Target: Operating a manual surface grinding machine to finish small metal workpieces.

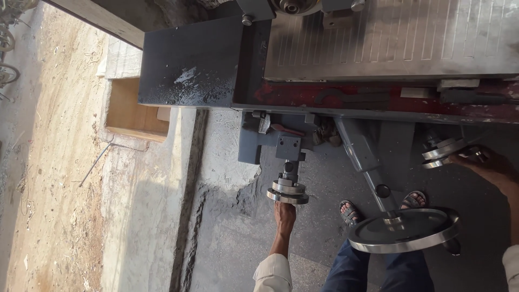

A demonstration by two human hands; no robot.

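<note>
Below ribbed steel, hands (284, 214) (484, 162) grip round handwheels (287, 192) (444, 151)

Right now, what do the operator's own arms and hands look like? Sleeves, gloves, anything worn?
Both hands are bare: no gloves, and no rings or watch that I can make out. The left hand runs into a bare forearm ending in a pale, cream-coloured sleeve rolled or cuffed near the elbow. The right hand shows the same, with only a sliver of matching pale sleeve at the frame edge.
</note>
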